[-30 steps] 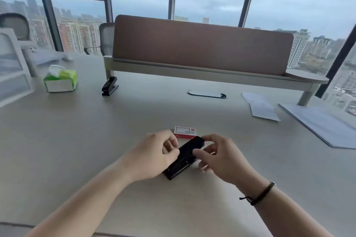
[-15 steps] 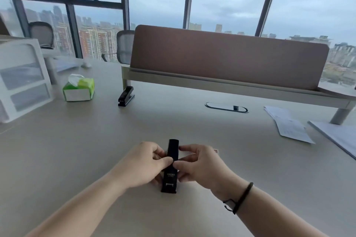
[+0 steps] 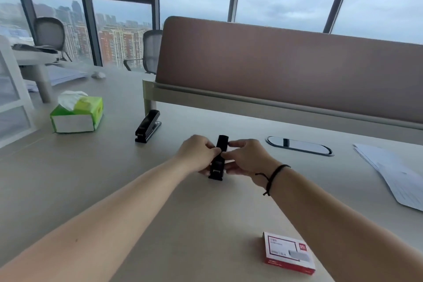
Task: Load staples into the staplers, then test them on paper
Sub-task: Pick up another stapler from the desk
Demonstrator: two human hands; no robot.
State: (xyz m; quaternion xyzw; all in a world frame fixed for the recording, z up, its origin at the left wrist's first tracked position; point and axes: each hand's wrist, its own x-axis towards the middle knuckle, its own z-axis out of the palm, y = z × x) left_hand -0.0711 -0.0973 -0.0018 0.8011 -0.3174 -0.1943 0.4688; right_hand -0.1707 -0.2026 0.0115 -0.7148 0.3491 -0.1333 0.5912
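Item: black stapler (image 3: 219, 160), lying on the counter (image 3: 114, 178) at centre, long axis pointing away from the person. Left hand (image 3: 198, 155) is gripping its left flank with curled fingers; right hand (image 3: 246, 158) is pinching the right flank, thumb and forefinger reaching toward the far end.

Step in hand, as judged: the loading step, with both hands working at the top cover to open the magazine. No staples are being held.

Next move calls for: swinging the cover up, then freeing one hand to fetch a strip from the red-and-white staple box (image 3: 288, 252), which is lying near the counter's front edge, well apart from the stapler.

Also present: second black stapler (image 3: 147, 129), untouched, beside the green tissue box (image 3: 76, 117); paper sheets (image 3: 393, 176) at far right, partly cut off by the frame.

Hidden or unclear: the stapler's cover seam and magazine are being covered by the fingers; whether it is already loaded cannot be told. Box print is unreadable.
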